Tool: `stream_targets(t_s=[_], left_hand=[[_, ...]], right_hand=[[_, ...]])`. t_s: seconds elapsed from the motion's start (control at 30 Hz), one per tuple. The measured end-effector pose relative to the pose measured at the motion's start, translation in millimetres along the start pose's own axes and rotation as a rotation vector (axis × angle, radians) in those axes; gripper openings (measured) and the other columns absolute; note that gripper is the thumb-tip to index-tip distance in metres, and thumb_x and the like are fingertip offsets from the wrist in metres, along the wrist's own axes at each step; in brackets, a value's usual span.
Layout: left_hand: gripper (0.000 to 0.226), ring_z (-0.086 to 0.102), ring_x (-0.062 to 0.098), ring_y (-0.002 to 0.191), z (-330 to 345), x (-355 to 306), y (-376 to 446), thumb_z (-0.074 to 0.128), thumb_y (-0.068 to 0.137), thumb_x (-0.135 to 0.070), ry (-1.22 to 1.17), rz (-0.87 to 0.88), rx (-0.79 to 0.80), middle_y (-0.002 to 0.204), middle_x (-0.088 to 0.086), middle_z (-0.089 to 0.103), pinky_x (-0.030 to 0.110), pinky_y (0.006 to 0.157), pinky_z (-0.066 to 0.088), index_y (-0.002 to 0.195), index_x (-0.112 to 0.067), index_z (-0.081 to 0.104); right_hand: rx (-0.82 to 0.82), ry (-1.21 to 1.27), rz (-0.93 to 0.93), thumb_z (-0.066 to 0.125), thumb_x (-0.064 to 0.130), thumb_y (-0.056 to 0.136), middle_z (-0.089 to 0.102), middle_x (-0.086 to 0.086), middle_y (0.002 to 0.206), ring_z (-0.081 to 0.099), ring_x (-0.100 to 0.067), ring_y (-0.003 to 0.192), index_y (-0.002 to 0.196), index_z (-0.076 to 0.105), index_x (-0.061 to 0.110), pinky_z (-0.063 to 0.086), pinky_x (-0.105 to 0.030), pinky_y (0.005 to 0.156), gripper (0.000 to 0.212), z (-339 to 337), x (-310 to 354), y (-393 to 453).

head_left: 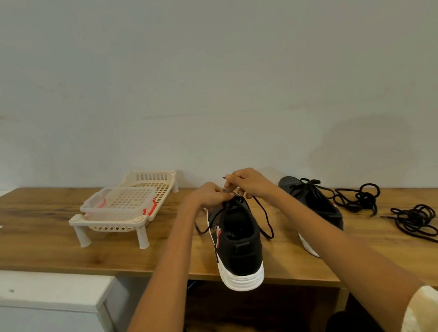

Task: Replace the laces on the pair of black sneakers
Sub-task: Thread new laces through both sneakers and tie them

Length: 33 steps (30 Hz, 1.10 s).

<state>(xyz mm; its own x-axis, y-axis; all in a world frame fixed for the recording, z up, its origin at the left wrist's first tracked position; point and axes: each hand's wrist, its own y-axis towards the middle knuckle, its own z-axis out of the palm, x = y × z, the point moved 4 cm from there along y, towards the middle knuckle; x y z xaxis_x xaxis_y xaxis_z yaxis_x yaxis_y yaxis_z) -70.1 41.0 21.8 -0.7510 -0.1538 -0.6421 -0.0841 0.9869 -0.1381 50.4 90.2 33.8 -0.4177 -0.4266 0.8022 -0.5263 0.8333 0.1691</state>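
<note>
A black sneaker (238,244) with a white sole sits at the table's front edge, heel toward me. My left hand (210,194) is closed on its tongue area at the top eyelets. My right hand (247,181) pinches the tip of the black lace (265,219), which loops down the shoe's right side. Another strand hangs on the left side. The second black sneaker (315,206) lies to the right, laced. Two loose black laces lie tangled on the table, one (361,198) beside that sneaker and one (414,221) nearer the front.
A cream plastic rack (125,222) on short legs stands at the left with a clear plastic container (119,204) on it. The wooden table (40,234) meets a white wall behind. A white cabinet (34,296) sits lower left.
</note>
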Motion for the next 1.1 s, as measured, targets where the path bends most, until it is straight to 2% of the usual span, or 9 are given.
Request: stream_targets(t_s=[0.07, 0.17, 0.37, 0.53, 0.67, 0.8, 0.9, 1.03, 1.1], left_hand=[[0.032, 0.042, 0.012, 0.06, 0.4, 1.7, 2.3, 0.048, 0.096, -0.036, -0.012, -0.024, -0.035, 0.07, 0.002, 0.047, 0.023, 0.053, 0.032, 0.087, -0.007, 0.056], [0.032, 0.04, 0.013, 0.059, -2.8, 6.4, 6.8, 0.053, 0.092, -0.032, -0.015, -0.078, -0.124, 0.067, 0.003, 0.046, 0.025, 0.054, 0.032, 0.069, -0.01, 0.049], [0.047, 0.049, 0.016, 0.067, 4.9, 5.1, 8.2, 0.048, 0.088, -0.058, 0.267, -0.147, -0.105, 0.075, 0.004, 0.053, 0.029, 0.066, 0.04, 0.082, -0.011, 0.051], [0.021, 0.054, 0.02, 0.079, 11.8, -3.3, 7.0, 0.056, 0.09, -0.033, 0.277, -0.095, -0.009, 0.087, 0.006, 0.056, 0.029, 0.071, 0.046, 0.094, -0.013, 0.054], [0.017, 0.054, 0.015, 0.07, 11.3, -8.1, 0.5, 0.057, 0.091, -0.027, 0.204, -0.077, 0.022, 0.082, 0.003, 0.056, 0.021, 0.052, 0.043, 0.1, -0.013, 0.053], [0.029, 0.06, 0.022, 0.084, 14.6, -10.3, 1.1, 0.056, 0.092, -0.027, 0.185, -0.06, 0.015, 0.1, 0.01, 0.06, 0.027, 0.067, 0.052, 0.114, -0.008, 0.054], [0.026, 0.066, 0.027, 0.082, 11.3, -13.7, 2.9, 0.058, 0.09, -0.025, 0.132, -0.076, -0.011, 0.097, 0.015, 0.064, 0.034, 0.071, 0.057, 0.107, -0.005, 0.055], [0.019, 0.069, 0.028, 0.081, -6.5, -7.6, 8.5, 0.063, 0.085, -0.016, 0.086, -0.048, -0.111, 0.09, 0.016, 0.068, 0.04, 0.074, 0.059, 0.094, -0.001, 0.062], [0.014, 0.069, 0.026, 0.081, -10.6, 7.5, 7.9, 0.062, 0.084, -0.007, 0.074, -0.089, -0.13, 0.092, 0.015, 0.069, 0.04, 0.073, 0.059, 0.097, -0.003, 0.062]], right_hand=[[0.022, -0.037, 0.022, 0.045, 0.032, 0.1, 0.071, -0.009, 0.085, 0.048, -0.01, 0.053, 0.082, 0.065, 0.015, 0.038, -0.018, 0.046, 0.032, 0.9, -5.2, 0.2], [0.047, -0.036, 0.029, 0.043, 0.03, 0.101, 0.069, 0.001, 0.078, 0.046, -0.005, 0.048, 0.084, 0.063, 0.016, 0.036, -0.015, 0.042, 0.029, -0.7, -8.9, -1.7], [0.045, 0.032, 0.006, 0.048, 0.029, 0.099, 0.068, 0.0, 0.078, 0.054, -0.008, 0.054, 0.087, 0.065, 0.012, 0.046, -0.016, 0.047, 0.027, -2.6, -12.1, -3.8], [0.048, 0.046, 0.003, 0.055, 0.03, 0.096, 0.067, -0.001, 0.079, 0.059, -0.009, 0.058, 0.095, 0.069, 0.005, 0.05, -0.017, 0.052, 0.028, -3.8, -18.0, -5.6], [-0.004, 0.002, -0.028, 0.06, 0.029, 0.093, 0.066, 0.002, 0.073, 0.058, -0.008, 0.055, 0.092, 0.069, 0.003, 0.049, -0.017, 0.053, 0.028, -1.4, -20.2, -7.5], [-0.014, -0.062, -0.064, 0.059, 0.03, 0.093, 0.069, -0.001, 0.082, 0.06, -0.01, 0.065, 0.093, 0.069, 0.007, 0.048, -0.017, 0.059, 0.025, 1.9, -16.0, -7.8], [-0.008, -0.09, -0.056, 0.057, 0.033, 0.094, 0.07, -0.006, 0.091, 0.065, -0.02, 0.079, 0.097, 0.068, 0.008, 0.053, -0.027, 0.069, 0.028, 3.1, -16.3, -6.2], [0.053, -0.118, -0.046, 0.057, 0.032, 0.094, 0.063, 0.001, 0.077, 0.061, -0.014, 0.069, 0.091, 0.065, 0.011, 0.052, -0.025, 0.065, 0.023, 4.3, -18.2, -6.6], [0.066, -0.176, -0.074, 0.058, 0.031, 0.094, 0.061, 0.006, 0.074, 0.057, -0.009, 0.066, 0.085, 0.064, 0.015, 0.049, -0.025, 0.068, 0.019, 6.1, -15.2, -6.9]])
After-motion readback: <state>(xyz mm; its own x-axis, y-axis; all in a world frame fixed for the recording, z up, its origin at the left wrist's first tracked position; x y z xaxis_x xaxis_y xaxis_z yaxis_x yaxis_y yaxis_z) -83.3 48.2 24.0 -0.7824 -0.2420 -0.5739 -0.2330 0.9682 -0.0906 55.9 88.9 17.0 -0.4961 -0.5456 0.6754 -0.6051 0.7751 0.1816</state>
